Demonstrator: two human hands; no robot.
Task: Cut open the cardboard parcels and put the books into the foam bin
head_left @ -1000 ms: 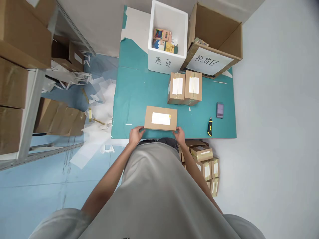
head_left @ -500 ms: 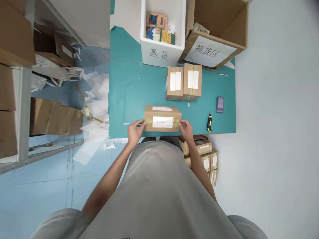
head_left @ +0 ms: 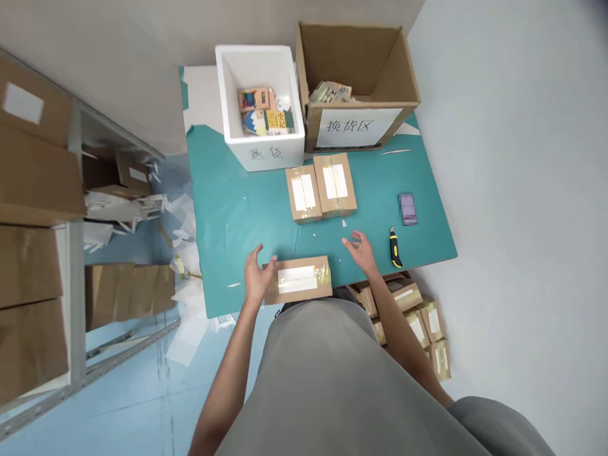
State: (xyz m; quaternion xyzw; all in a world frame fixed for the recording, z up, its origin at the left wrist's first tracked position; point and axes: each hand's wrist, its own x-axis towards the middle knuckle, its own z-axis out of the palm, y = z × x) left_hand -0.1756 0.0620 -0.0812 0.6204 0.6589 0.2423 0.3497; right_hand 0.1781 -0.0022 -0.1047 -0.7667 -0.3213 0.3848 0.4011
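A taped cardboard box with a white label lies at the front edge of the green-topped table, close to my body. My left hand is at the box's left end, thumb and fingers apart; whether it touches the cardboard I cannot tell. Off the box's right end, my right hand hovers over the table with its fingers spread and nothing in them. A black and yellow utility knife lies to the right of that hand. Two smaller labelled boxes stand side by side beyond the hands.
At the back are a white foam bin holding small packs and a large open carton. A phone-like purple item lies at right. Shelving with cartons stands left; several parcels are stacked below the table's right side.
Both hands have let go of the box ends and opened, the right one moving away from it. The camera view has tilted and shifted, so the table appears turned.
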